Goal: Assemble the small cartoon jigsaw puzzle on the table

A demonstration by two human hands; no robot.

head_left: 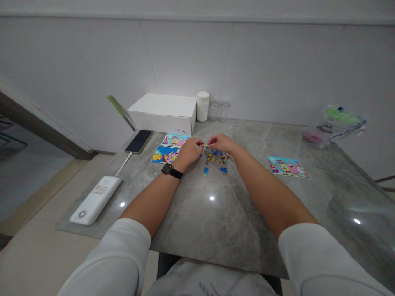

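My left hand (191, 152), with a black watch (168, 168) on its wrist, and my right hand (222, 143) meet over the grey table. Their fingertips are pinched together around a small yellow and blue puzzle piece (206, 146), partly hidden by the fingers. Below them lies a loose heap of blue and yellow puzzle pieces (212, 157). Nearer to me are a blue joined bit (223, 169) and a lighter blue bit (206, 171), apart from the heap. Beside my left hand lie two colourful cartoon pictures, a blue one (158, 154) and a lighter one (173, 140), partly covered by that hand.
Another cartoon picture (286, 167) lies to the right. A phone (138, 141) is cabled to a white power bank (96, 199) on the left. Along the wall stand a white box (163, 111), a white bottle (203, 107) and two clear glasses (224, 112). A plastic bag (335, 125) is at the back right.
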